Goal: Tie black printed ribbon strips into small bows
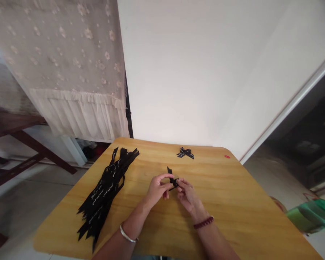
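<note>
The fingers (163,176) of the left hand (157,189) and the right hand (187,195) are pinching closely together on a short black ribbon (173,181), holding it just above the middle of the wooden worktop (232,202), with a silver bangle (127,234) sitting on the left wrist and a beaded bracelet (203,222) on the right. A bundle of black printed ribbon strips (104,191) is lying to the left, while a small black ribbon bow (185,153) is resting near the far edge beside a small red mark (227,156). Past the worktop's right edge, a green plastic bag (311,216) is sitting with its contents hidden.
</note>
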The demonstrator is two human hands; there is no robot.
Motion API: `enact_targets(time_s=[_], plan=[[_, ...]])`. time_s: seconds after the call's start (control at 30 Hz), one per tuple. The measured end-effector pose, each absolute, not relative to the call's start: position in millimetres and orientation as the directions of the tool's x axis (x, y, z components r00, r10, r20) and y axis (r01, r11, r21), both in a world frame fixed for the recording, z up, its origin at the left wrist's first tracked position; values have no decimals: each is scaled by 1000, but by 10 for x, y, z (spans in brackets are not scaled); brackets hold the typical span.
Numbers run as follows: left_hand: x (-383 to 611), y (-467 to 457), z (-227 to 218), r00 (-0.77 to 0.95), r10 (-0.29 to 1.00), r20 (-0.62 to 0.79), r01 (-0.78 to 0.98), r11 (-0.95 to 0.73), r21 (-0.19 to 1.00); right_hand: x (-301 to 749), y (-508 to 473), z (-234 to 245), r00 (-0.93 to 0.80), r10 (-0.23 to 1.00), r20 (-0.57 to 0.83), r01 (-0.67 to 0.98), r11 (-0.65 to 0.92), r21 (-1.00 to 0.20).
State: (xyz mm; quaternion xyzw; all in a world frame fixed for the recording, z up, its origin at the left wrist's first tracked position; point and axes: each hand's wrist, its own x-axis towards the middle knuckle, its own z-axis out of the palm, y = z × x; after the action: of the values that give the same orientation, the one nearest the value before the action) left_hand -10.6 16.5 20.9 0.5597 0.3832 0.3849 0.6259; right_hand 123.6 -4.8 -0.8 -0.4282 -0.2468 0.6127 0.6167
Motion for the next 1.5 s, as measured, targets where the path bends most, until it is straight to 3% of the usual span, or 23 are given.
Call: enact_targets(time_s=[0.27,0.53,0.83,1.07,1.33,1.5], plan=[[-21,170,143,317,946,-66,-167,124,978,1160,-103,104,127,980,-151,-552,-57,-832],[-55,178,169,271,962,-28,-190,83,978,1114,-148,182,260,965,-19,-305,64,-950],[-57,174,136,324,944,-64,-225,143,964,1077,-135,155,180,978,107,-235,149,-961],[-33,157,147,273,955,-112,-258,185,948,1042,-134,98,159,973,166,-196,196,-961],[-48,185,171,324,920,-221,-398,345,850,1085,-109,59,363,909,205,-33,232,-972],[-58,154,186,346,919,-189,-209,272,940,1095,-114,60,396,890,225,53,222,-974]])
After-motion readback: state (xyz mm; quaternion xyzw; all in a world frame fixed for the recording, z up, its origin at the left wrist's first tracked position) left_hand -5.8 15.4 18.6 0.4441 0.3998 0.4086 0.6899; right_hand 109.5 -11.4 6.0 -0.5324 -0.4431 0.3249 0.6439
